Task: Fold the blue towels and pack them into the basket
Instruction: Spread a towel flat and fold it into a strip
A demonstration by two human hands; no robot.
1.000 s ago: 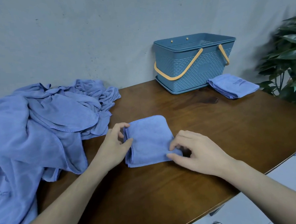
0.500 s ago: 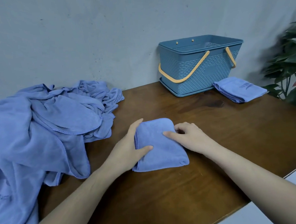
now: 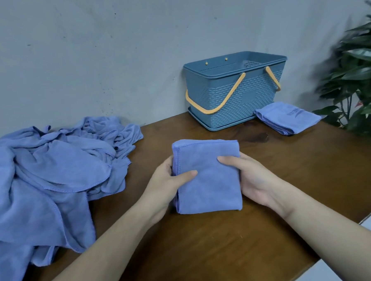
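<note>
**Folded towel held between both hands, basket ahead to the right**

The folded towel (image 3: 207, 175) sits in a two-handed grip: the left hand (image 3: 171, 184) grasps its left edge with the thumb on top, the right hand (image 3: 250, 177) grasps its right edge likewise. It hangs just above the counter (image 3: 228, 241), its long axis running away from the person. The basket (image 3: 234, 90) stands beyond and to the right, against the wall, nearer the right hand, so the carry likely goes forward and rightward. Unfolded towels (image 3: 48, 173) lie heaped at left.

Wooden table (image 3: 269, 200) under basket (image 3: 236, 99), towel pile (image 3: 53, 179), folded towel (image 3: 286, 118)
</note>
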